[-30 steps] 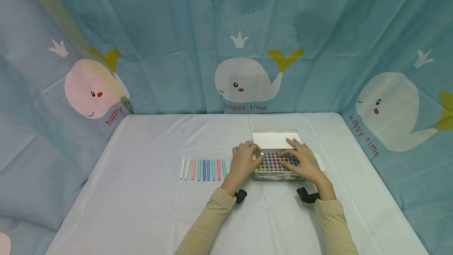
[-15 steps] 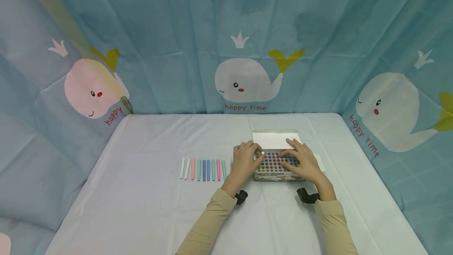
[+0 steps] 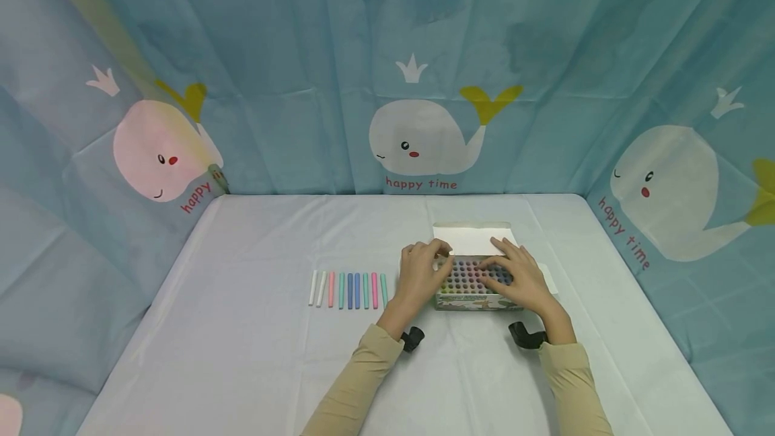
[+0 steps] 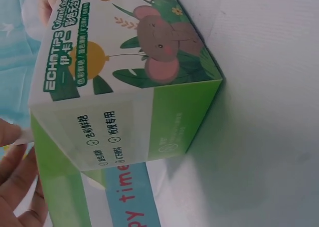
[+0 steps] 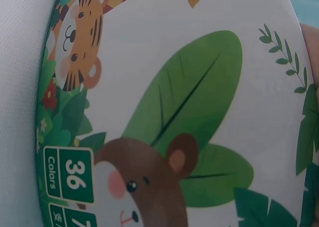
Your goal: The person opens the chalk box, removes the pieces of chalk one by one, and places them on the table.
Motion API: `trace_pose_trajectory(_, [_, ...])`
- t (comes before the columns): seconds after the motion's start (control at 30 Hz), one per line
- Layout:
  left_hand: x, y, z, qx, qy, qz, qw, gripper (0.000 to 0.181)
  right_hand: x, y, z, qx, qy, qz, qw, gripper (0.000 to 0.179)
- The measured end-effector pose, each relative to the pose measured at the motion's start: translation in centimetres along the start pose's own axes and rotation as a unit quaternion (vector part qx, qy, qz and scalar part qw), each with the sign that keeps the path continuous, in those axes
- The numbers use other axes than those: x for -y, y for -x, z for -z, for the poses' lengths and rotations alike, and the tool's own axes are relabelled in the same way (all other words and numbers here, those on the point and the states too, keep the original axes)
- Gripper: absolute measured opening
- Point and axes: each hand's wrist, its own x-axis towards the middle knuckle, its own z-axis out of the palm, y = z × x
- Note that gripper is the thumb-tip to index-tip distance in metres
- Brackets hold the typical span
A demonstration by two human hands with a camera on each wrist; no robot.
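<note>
An open box of coloured chalk (image 3: 478,302) stands on the table, its round chalk ends facing up in rows. At the box's back left corner, my left hand (image 3: 419,271) pinches a white chalk (image 4: 26,136) between thumb and finger. In the head view, only a small white end of that chalk shows. My right hand (image 3: 522,279) rests over the right part of the box, its fingers spread and lightly bent, with nothing visible between them. The white lid (image 3: 472,241) is folded back behind the box. In the right wrist view, the printed box front (image 5: 164,97) hides nearly all of the hand.
Several chalk sticks (image 3: 349,290) in white, pink, green and blue lie in a row left of the box. The white-covered table (image 3: 242,355) is enclosed by a blue whale-print curtain (image 3: 290,140). Black wrist mounts (image 3: 528,336) sit below both hands.
My left hand has shifted slightly up and to the right, carrying the white chalk toward the back edge of the box. My right hand stays where it was.
</note>
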Motion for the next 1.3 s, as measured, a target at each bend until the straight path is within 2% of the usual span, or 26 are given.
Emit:
trace_pose_trajectory(0.33, [0.0,0.0,0.9,-0.064,0.042,-0.051,0.9958,0.009,0.1,0.1,0.1,0.006,-0.006,-0.003,1.0,0.021])
trace_pose_trajectory(0.57, [0.2,0.2,1.7,-0.085,0.049,-0.067,0.9929,0.008,0.0,0.1,0.1,0.002,-0.004,0.001,1.0,0.021])
trace_pose_trajectory(0.9, [1.2,0.6,3.6,-0.108,0.057,-0.065,0.9904,0.007,-0.1,0.2,0.1,0.004,-0.01,0.003,0.9999,0.02])
trace_pose_trajectory(1.3, [3.7,1.3,5.4,-0.105,0.046,-0.038,0.9927,0.009,0.0,0.2,0.2,0.01,-0.014,0.001,0.9999,0.02])
